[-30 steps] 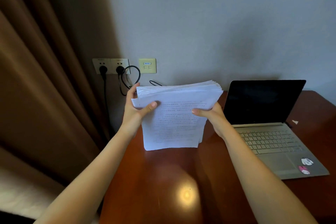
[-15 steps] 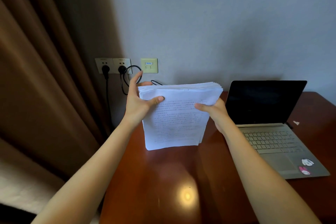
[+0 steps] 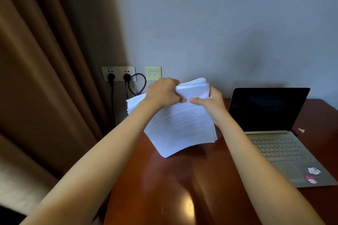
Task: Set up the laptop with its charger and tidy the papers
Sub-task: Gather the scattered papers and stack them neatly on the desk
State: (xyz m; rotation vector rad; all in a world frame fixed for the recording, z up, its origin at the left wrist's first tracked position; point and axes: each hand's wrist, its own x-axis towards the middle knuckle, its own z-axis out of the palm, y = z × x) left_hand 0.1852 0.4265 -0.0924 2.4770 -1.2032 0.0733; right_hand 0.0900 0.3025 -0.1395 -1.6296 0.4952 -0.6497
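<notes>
Dark wooden desk [image 3: 164,188], open laptop [image 3: 274,133] right of my paper stack [image 3: 179,129], stack tilted on one corner on the desk, my left hand [image 3: 162,93] and right hand [image 3: 210,102] gripping its top edge

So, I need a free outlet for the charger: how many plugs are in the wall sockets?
2. The left plug sits in the left socket, the right plug in the right socket. The papers may hide others lower down.
</notes>
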